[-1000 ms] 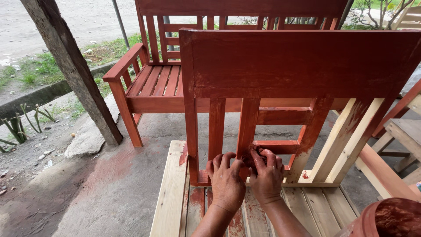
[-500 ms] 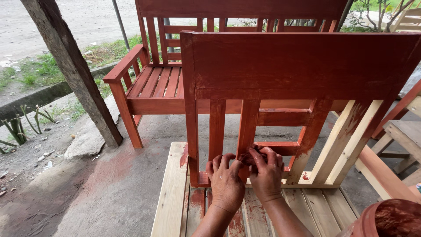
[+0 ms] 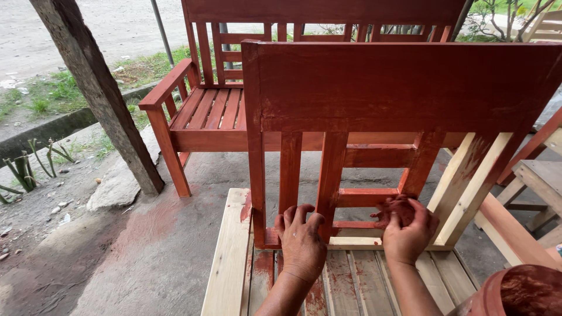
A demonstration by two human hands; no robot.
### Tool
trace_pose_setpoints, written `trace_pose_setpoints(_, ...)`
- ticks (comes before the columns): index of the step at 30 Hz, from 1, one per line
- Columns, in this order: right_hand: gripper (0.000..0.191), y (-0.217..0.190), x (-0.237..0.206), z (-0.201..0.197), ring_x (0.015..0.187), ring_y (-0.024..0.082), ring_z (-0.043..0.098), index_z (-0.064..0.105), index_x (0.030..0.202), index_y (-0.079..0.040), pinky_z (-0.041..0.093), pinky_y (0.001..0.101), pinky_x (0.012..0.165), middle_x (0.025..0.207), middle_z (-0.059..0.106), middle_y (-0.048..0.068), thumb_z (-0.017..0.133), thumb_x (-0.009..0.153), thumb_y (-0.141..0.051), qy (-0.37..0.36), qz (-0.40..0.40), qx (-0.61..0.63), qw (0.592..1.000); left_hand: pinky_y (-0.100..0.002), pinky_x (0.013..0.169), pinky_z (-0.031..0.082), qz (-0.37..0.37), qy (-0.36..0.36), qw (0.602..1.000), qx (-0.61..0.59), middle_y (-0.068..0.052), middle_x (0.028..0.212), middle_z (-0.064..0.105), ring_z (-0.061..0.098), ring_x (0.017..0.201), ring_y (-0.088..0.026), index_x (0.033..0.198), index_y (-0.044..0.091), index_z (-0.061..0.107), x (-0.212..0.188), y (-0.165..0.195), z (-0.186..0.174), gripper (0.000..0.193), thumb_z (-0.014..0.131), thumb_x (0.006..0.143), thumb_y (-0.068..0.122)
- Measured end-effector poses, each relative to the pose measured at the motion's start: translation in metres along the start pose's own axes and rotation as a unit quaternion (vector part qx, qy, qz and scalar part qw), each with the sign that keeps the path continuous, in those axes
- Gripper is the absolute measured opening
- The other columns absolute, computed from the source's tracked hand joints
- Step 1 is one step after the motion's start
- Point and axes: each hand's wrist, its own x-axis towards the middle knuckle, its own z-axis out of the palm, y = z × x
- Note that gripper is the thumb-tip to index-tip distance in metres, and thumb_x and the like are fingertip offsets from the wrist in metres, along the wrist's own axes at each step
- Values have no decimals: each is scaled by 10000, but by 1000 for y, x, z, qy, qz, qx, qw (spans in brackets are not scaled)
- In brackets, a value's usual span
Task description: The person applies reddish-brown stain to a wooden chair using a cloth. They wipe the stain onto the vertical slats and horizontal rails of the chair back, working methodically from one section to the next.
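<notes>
A wooden bench back (image 3: 404,88), stained red-brown, stands upright on a slatted seat of pale wood (image 3: 231,257). Its right upright (image 3: 468,181) is partly bare wood. My left hand (image 3: 301,243) rests flat on the lower rail, fingers spread against the foot of two red slats (image 3: 331,175). My right hand (image 3: 408,229) is further right on the same rail, closed on a red-stained rag (image 3: 393,208) pressed at the base of the right slat (image 3: 418,167). Both hands are smeared with red stain.
A finished red bench (image 3: 205,111) stands behind on the concrete floor. A rough wooden post (image 3: 99,93) and a rock (image 3: 114,187) are at the left. A red-stained pot (image 3: 515,292) sits at the bottom right, with unpainted furniture (image 3: 538,181) beside it.
My right hand has slid to the right along the lower rail with the rag, away from my left hand. My left hand has stayed in place.
</notes>
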Motion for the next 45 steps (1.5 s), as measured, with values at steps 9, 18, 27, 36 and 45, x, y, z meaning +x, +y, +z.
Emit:
trace_pose_setpoints(9,447,-22,-2,25,1102,316,638,546,1309,-7,555,385,942,1291,557,172,729,913,-102,13,205,61,977,-506,1094,212,2,-20,1000,7,-65,1244,582,419,1276,-313,930,129,699,-1,3,1,277,618,739,-55)
trace_pose_setpoints(18,391,-52,-31,33,1132,319,592,566,1269,-51,563,411,943,1286,532,172,737,929,-141,-40,151,13,988,-505,1084,224,8,-11,1000,-1,-53,1222,593,433,1264,-314,910,150,707,-2,4,3,286,633,714,-45)
trace_pose_setpoints(27,416,-109,-61,45,1139,283,520,639,1195,-73,484,434,987,1168,513,120,768,835,-235,-119,-1,55,991,-510,1054,255,28,36,999,-7,-79,1202,609,462,1229,-328,893,120,701,-3,4,1,61,672,879,172)
trace_pose_setpoints(36,365,-110,-51,29,1107,300,508,726,1142,-116,459,472,981,1191,561,104,765,791,-209,-162,-163,-2,973,-498,1072,244,21,22,999,-11,-48,1207,620,456,1245,-309,918,147,726,-2,4,0,139,636,835,81)
trace_pose_setpoints(45,476,-74,-24,21,1132,278,528,732,1166,-203,479,427,987,1194,563,68,826,723,-55,-128,-72,-70,987,-499,1075,237,16,21,1000,-4,-68,1213,605,448,1249,-311,928,137,715,-2,-1,1,256,644,731,-11)
